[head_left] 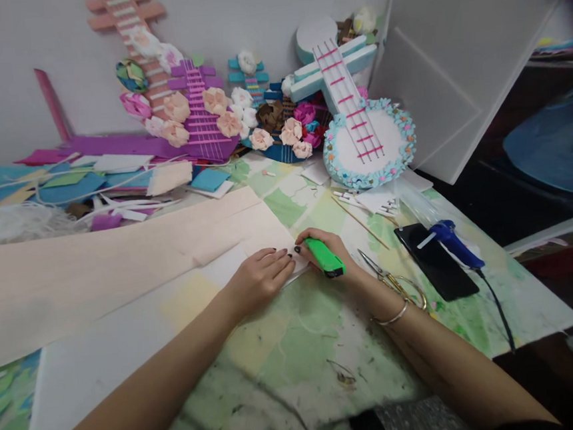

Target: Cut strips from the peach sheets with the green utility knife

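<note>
My left hand point(260, 275) lies flat, fingers stretched out, pressing on the corner of a white sheet point(103, 355) next to a long pale wooden board point(104, 261). My right hand point(327, 251) is closed around a green utility knife point(324, 256), its tip at the sheet's edge just right of my left fingertips. A thin bracelet circles my right wrist.
Gold scissors point(391, 279), a black phone point(435, 260) and a blue glue gun point(455, 244) with its cord lie right of my hands. Foam guitars with paper flowers point(367, 134) lean against the wall. Coloured foam scraps point(78, 183) pile at the back left. A white board point(445, 74) stands at the right.
</note>
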`<state>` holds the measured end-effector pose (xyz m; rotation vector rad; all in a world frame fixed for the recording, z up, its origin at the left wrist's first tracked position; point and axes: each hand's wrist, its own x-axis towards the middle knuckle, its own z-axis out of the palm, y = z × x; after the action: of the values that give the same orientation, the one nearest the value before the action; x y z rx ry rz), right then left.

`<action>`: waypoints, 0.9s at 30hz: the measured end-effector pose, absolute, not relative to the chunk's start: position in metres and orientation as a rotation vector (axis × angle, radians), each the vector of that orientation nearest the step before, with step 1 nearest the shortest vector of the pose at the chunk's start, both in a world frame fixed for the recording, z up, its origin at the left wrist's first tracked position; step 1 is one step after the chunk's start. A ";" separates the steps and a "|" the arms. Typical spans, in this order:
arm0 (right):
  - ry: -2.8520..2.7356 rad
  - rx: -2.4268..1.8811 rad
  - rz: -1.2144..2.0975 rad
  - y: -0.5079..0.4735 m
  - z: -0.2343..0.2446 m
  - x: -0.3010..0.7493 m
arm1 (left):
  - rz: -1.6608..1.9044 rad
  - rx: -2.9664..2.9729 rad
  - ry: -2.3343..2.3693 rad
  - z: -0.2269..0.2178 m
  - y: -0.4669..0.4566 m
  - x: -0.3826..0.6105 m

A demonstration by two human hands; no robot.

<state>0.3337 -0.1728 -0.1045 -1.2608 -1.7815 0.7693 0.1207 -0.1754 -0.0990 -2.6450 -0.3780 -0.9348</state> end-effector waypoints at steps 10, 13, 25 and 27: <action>-1.830 -1.204 0.844 -0.179 -0.114 0.341 | -0.876 -2.707 -0.384 -0.098 -0.178 0.120; -1.843 -1.186 0.849 -0.178 -0.114 0.341 | -0.882 -2.729 -0.387 -0.097 -0.177 0.120; -1.861 -1.202 0.898 -0.178 -0.110 0.342 | -0.909 -2.764 -0.402 -0.103 -0.176 0.117; -1.853 -1.204 0.919 -0.179 -0.107 0.342 | -0.909 -2.771 -0.395 -0.103 -0.175 0.117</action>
<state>0.3416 -0.1788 -0.1074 -1.2036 -1.8527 0.9185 0.1167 -0.1752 -0.1032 -2.7708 -0.3946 -0.9091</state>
